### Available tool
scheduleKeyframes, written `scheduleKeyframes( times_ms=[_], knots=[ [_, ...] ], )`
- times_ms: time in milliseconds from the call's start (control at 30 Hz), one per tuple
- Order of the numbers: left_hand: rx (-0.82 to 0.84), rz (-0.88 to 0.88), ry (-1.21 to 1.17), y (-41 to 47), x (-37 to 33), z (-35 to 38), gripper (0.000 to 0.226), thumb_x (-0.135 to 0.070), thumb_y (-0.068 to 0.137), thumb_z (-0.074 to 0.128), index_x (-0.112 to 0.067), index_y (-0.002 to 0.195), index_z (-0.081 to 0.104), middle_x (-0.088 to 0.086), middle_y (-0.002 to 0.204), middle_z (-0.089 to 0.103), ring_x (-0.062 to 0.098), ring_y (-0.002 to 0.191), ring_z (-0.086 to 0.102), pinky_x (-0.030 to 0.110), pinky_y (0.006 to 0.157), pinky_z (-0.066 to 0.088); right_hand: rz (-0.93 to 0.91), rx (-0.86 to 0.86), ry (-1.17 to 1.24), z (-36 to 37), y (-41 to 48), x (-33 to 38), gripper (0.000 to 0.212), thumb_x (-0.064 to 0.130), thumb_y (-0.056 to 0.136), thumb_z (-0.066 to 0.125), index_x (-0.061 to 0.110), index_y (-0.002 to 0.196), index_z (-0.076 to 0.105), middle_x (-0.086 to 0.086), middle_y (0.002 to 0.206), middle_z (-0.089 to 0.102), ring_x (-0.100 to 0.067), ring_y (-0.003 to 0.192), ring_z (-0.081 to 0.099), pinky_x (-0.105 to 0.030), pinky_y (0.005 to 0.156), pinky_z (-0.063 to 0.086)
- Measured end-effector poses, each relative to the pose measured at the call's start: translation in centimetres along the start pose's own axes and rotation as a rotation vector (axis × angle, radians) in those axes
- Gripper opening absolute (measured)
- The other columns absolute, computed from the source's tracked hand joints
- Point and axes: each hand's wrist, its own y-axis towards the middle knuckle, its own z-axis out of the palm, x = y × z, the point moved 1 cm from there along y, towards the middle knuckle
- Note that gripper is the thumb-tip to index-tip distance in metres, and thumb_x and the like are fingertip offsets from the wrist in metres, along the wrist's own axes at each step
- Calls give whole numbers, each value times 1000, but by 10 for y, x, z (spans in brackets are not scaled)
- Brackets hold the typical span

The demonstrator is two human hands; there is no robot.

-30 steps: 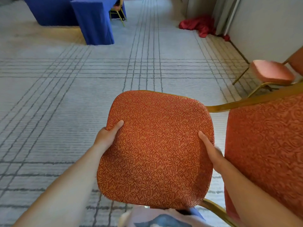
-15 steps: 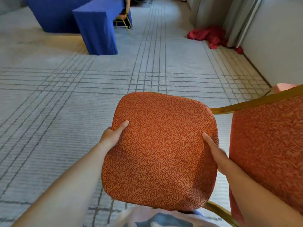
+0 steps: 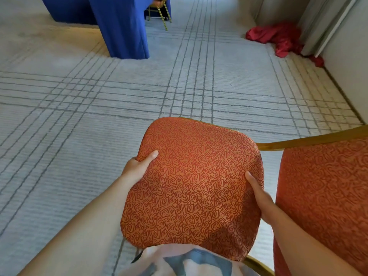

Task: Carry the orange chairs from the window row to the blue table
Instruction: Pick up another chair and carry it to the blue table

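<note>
Blue table (image 3: pixel 121 26) looks nearer vs 1 s ago; your L hand (image 3: pixel 137 168) & R hand (image 3: pixel 258 194) grip the orange chair (image 3: pixel 191 186) seat's sides, so carry's progressing.

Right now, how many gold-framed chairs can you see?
2. One orange patterned fabric chair, gripped by left hand and right hand; second chair behind the blue-draped table, mostly hidden. Others may be hidden.

A pale grey carpet (image 3: pixel 59 136) is stretching across the floor, dark grid lines crossing it. A red cloth (image 3: pixel 278 38) is lying crumpled on it, right against the pale wall (image 3: pixel 346 56). A white shirt with a blue print (image 3: pixel 189 261) is showing at the bottom edge.
</note>
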Motion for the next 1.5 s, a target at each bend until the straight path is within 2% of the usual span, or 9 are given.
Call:
scheduleKeyframes(
  times_ms=[367, 467, 600, 700, 900, 1033, 1200, 1333, 1500],
  knots=[
    [-7, 164, -14, 221, -208, -26, 72, -70, 74, 63, -16, 121, 64, 8, 116, 65, 21, 93, 56, 29, 84, 43, -158, -37, 52, 108, 131, 233, 119, 90, 36, 73, 23, 133, 60, -4, 119, 69, -25, 110, 64, -45, 107, 45],
    [14, 136, 9, 271, -253, -19, 76, -72, 72, 61, -14, 121, 63, 8, 112, 63, 22, 94, 56, 30, 85, 43, -172, -48, 52, 121, 167, 283, 115, 90, 35, 71, 23, 128, 62, -3, 113, 70, -23, 104, 64, -40, 100, 48],
    [62, 51, 21, 343, -293, 6, 87, -78, 67, 61, -14, 125, 60, 9, 117, 63, 27, 102, 59, 33, 89, 46, -119, -21, 45, 135, 232, 336, 98, 83, 52, 70, 22, 127, 62, -2, 105, 69, -21, 97, 63, -37, 93, 46],
    [27, 55, 19, 404, -336, 30, 79, -72, 72, 61, -13, 124, 61, 6, 111, 62, 28, 106, 59, 31, 87, 44, -106, -35, 22, 141, 297, 393, 115, 91, 30, 71, 23, 124, 63, -3, 111, 70, -23, 103, 64, -40, 99, 48],
    [14, -18, -24, 507, -442, 61, 78, -76, 65, 64, -18, 117, 66, 9, 115, 66, 27, 102, 62, 36, 93, 48, -42, 14, -29, 151, 406, 518, 111, 91, 26, 71, 28, 117, 62, -2, 108, 70, -26, 106, 64, -43, 103, 47],
    [-25, -9, -11, 557, -488, 75, 64, -70, 72, 64, -19, 111, 68, 7, 106, 66, 21, 89, 59, 29, 82, 45, -1, 13, -72, 160, 471, 571, 123, 91, 29, 72, 20, 128, 62, -6, 117, 70, -28, 109, 64, -47, 106, 46],
    [-43, 4, 20, 643, -562, 83, 54, -69, 73, 63, -24, 103, 66, 3, 96, 64, 21, 86, 58, 28, 80, 44, 34, 1, -47, 188, 548, 644, 119, 91, 31, 73, 20, 125, 63, -6, 116, 71, -28, 109, 65, -48, 106, 47],
    [-34, 22, 16, 727, -614, 85, 58, -72, 69, 65, -24, 101, 69, 3, 98, 67, 22, 88, 62, 31, 85, 49, 31, 9, -29, 222, 615, 699, 118, 90, 34, 75, 20, 128, 63, -5, 117, 71, -28, 110, 65, -47, 107, 46],
    [-36, 62, 2, 845, -704, 77, 71, -72, 71, 63, -18, 115, 67, 4, 103, 65, 22, 90, 59, 29, 83, 45, -37, -30, -31, 272, 699, 813, 119, 92, 35, 72, 21, 130, 63, -6, 119, 70, -28, 112, 64, -47, 107, 45]
  ],
)
